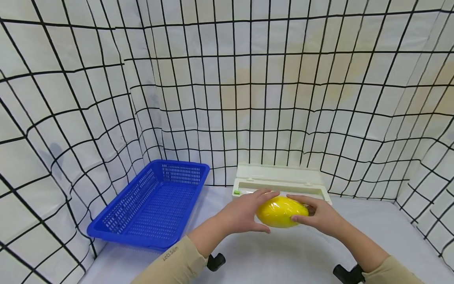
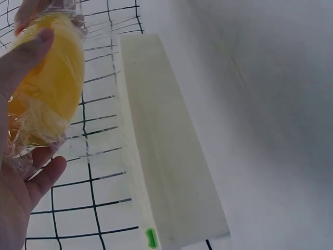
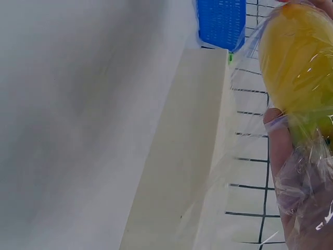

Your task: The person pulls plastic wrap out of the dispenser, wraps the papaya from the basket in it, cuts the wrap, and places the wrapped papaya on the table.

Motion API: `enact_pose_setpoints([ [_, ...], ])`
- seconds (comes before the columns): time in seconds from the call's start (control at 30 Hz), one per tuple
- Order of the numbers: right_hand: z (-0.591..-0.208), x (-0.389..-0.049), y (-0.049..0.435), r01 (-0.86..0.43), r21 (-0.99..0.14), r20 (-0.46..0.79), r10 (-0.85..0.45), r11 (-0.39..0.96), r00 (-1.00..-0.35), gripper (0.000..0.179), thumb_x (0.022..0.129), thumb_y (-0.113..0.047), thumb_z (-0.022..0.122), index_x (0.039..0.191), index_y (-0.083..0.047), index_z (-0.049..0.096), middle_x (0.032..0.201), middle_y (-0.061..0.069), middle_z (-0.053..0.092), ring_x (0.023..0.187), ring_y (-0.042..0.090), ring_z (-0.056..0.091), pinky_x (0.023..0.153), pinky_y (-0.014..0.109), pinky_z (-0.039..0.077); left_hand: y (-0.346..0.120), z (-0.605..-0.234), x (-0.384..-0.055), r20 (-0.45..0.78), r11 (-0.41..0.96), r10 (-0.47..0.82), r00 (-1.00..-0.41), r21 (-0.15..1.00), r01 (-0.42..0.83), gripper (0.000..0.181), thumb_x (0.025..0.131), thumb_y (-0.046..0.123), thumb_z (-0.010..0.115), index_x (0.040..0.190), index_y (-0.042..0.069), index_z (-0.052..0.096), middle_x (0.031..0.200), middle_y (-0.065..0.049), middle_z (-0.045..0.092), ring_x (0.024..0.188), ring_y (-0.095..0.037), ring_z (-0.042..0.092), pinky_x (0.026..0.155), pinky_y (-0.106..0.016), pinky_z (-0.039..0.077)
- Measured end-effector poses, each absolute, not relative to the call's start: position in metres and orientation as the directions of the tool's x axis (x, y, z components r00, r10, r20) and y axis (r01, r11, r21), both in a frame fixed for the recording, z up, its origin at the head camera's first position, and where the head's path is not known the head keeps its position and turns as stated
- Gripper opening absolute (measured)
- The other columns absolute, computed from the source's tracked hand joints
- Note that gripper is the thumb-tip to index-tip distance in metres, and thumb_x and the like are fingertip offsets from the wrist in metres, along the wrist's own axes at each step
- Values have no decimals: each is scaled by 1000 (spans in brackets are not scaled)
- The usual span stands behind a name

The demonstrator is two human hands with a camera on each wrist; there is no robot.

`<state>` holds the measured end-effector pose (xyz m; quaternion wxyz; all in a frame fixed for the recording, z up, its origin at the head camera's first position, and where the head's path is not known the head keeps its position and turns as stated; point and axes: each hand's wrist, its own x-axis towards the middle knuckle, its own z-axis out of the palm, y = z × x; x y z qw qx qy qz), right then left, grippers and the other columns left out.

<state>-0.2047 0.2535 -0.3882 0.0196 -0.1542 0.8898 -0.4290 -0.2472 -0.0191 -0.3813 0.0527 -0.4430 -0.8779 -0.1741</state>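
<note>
A glossy yellow oval fruit (image 1: 281,212), wrapped in clear plastic film, is up in front of the long white box. My right hand (image 1: 324,216) grips its right end, with thumb in front and fingers behind. At the left end, the fingers of my left hand (image 1: 244,215) reach over the top of the fruit, while the thumb points out below, apart from it. Crumpled film (image 2: 34,130) gathers by the left palm, and loose film (image 3: 307,177) bunches over the right hand. Near the right thumb the fruit has a greenish patch (image 3: 307,125).
Behind the hands stands the white box (image 1: 280,173), its lid raised, with a green piece (image 1: 237,192) at its left end. A blue plastic basket (image 1: 191,197) sits on the left of the white-covered table (image 1: 276,260). Black wire mesh (image 1: 248,83) encloses the back and sides.
</note>
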Motion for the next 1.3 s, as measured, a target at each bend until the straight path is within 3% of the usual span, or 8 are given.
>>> enact_pose_setpoints([
  [0.17, -392, -206, 253, -268, -765, 103, -299, 586, -949, 63, 86, -39, 77, 141, -18, 56, 122, 10, 63, 88, 22, 62, 75, 25, 56, -17, -387, -250, 268, 521, 781, -564, 218, 825, 88, 79, 46, 82, 152, 35, 36, 149, 9, 46, 126, -15, 53, 104, -35, 46],
  [0.4, -387, -207, 257, -300, -673, 109, -310, 676, -945, 73, 85, -46, 76, 148, -23, 47, 127, 10, 61, 90, 19, 62, 73, 27, 56, -20, -394, -254, 275, 507, 759, -590, 318, 801, 83, 79, 48, 81, 150, 37, 39, 146, 9, 47, 123, -12, 53, 100, -34, 48],
  [0.6, -379, -198, 263, -381, -497, 261, -284, 780, -923, 86, 75, -63, 76, 148, -29, 45, 144, 3, 52, 109, 25, 62, 84, 46, 55, -20, -395, -256, 268, 503, 735, -622, 399, 766, 84, 79, 47, 82, 150, 38, 37, 146, 12, 47, 126, -11, 51, 103, -36, 47],
  [0.7, -378, -195, 259, -443, -384, 342, -321, 810, -883, 94, 70, -72, 73, 149, -35, 42, 148, -1, 47, 118, 31, 59, 87, 56, 53, -19, -393, -257, 267, 500, 735, -623, 407, 765, 85, 79, 47, 81, 151, 38, 37, 146, 12, 47, 126, -11, 51, 103, -37, 46],
  [0.8, -382, -197, 254, -541, -252, 403, -421, 802, -813, 96, 69, -72, 73, 150, -34, 40, 151, 0, 44, 119, 33, 57, 89, 55, 53, -18, -390, -259, 264, 500, 734, -626, 414, 760, 85, 79, 48, 81, 151, 38, 37, 145, 12, 48, 125, -11, 52, 103, -38, 46],
  [1.0, -395, -206, 247, -643, -76, 522, -519, 762, -676, 92, 66, -47, 90, 146, -32, 46, 143, 0, 50, 106, 24, 63, 85, 41, 57, -21, -384, -262, 238, 495, 737, -632, 447, 745, 84, 79, 51, 80, 151, 39, 37, 144, 13, 49, 123, -9, 53, 101, -35, 47],
  [1.13, -400, -209, 249, -642, -97, 547, -498, 761, -673, 89, 67, -36, 93, 144, -32, 50, 138, -2, 53, 101, 19, 64, 81, 36, 58, -18, -381, -266, 209, 474, 747, -631, 498, 726, 86, 79, 52, 79, 151, 40, 34, 140, 14, 51, 117, -8, 55, 99, -35, 48],
  [1.3, -403, -211, 250, -603, -252, 498, -433, 757, -752, 86, 69, -32, 92, 144, -31, 51, 138, -3, 54, 111, 20, 61, 89, 42, 56, -18, -381, -269, 170, 491, 706, -687, 582, 648, 96, 76, 57, 80, 153, 46, 24, 148, 10, 45, 117, -11, 55, 99, -40, 49],
])
